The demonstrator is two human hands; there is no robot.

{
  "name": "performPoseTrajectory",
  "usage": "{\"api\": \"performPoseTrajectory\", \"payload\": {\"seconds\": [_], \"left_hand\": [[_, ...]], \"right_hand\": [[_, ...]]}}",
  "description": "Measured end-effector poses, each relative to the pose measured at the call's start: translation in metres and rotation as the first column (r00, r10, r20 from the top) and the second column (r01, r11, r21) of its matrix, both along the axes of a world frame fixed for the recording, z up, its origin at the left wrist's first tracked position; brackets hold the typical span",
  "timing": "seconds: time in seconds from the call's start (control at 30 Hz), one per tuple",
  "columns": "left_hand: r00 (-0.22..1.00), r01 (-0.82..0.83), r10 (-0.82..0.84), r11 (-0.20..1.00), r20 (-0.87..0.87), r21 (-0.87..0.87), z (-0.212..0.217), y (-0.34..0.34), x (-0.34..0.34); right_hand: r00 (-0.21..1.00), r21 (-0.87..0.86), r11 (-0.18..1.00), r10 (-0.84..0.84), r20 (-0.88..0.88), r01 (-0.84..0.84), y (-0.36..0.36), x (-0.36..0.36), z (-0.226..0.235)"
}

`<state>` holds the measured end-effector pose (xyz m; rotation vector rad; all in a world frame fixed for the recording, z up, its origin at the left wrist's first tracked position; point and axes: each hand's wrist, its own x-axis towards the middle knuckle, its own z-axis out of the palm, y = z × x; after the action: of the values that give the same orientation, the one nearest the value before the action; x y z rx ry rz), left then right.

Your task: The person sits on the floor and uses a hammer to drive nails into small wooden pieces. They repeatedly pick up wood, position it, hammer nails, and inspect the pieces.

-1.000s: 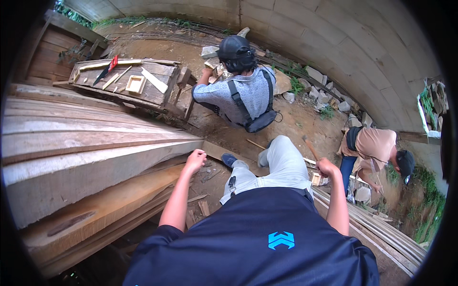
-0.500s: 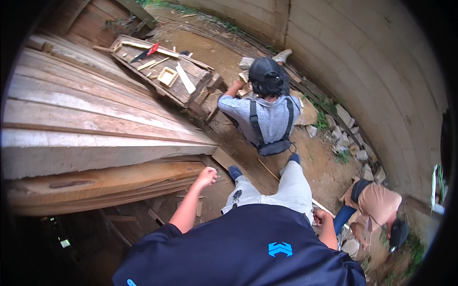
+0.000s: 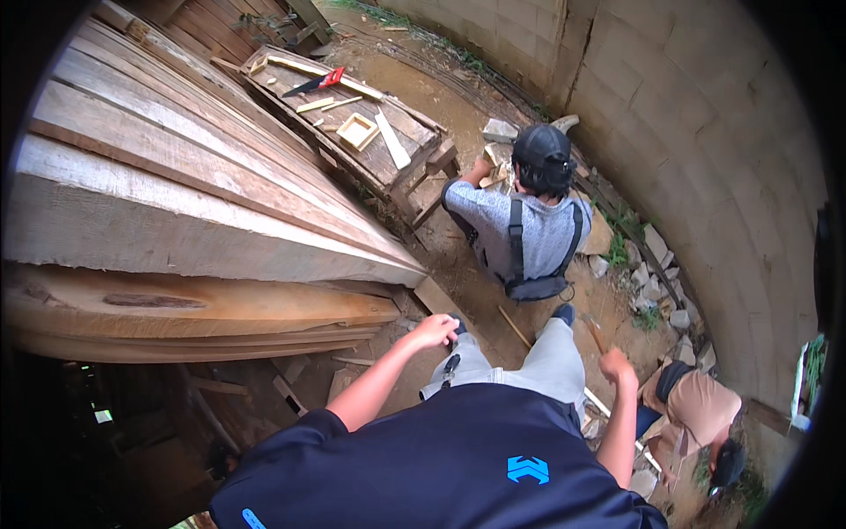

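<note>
My left hand [image 3: 434,332] hangs in front of me with its fingers curled, holding nothing, close to the end of a big stack of long wooden planks [image 3: 176,220]. My right hand [image 3: 617,366] is a loose fist at my side, also with nothing in it. Below me I see my dark blue shirt [image 3: 458,458] and light grey trousers [image 3: 529,366] over the dirt ground. A person in a grey shirt and black cap [image 3: 524,229] crouches just ahead, back toward me.
A low wooden workbench [image 3: 352,132] beyond the planks carries a red-handled saw [image 3: 313,84], a small wooden frame [image 3: 358,130] and offcuts. A grey block wall [image 3: 705,132] curves along the right with rubble at its foot. Another person in a tan shirt [image 3: 696,410] bends low at right.
The view has swung left and forward over the plank stack. The crouching person is now nearer. Both my hands swing at my sides and stay empty.
</note>
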<state>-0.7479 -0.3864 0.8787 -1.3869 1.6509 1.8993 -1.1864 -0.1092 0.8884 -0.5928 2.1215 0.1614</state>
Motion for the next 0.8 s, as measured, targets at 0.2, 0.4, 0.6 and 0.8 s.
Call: {"api": "performPoseTrajectory", "payload": {"seconds": [0.2, 0.4, 0.6, 0.8], "left_hand": [[0.984, 0.102, -0.061, 0.963, -0.166, 0.248, 0.029, -0.016, -0.009], [0.975, -0.031, 0.105, 0.938, -0.198, 0.344, 0.058, -0.001, -0.019], [0.903, -0.328, 0.401, 0.874, -0.152, 0.357, 0.038, -0.004, 0.013], [0.917, -0.335, 0.388, 0.872, -0.087, 0.357, 0.041, -0.030, 0.041]], "right_hand": [[0.970, -0.281, 0.957, -0.006, 0.245, 0.076, -0.105, 0.140, 0.079], [0.824, -0.251, 0.947, -0.025, 0.566, 0.201, -0.184, 0.256, 0.101], [0.804, -0.435, 0.895, 0.327, 0.496, -0.096, -0.225, 0.310, 0.096], [0.694, -0.567, 0.780, 0.563, 0.448, -0.267, -0.252, 0.331, 0.041]]}}
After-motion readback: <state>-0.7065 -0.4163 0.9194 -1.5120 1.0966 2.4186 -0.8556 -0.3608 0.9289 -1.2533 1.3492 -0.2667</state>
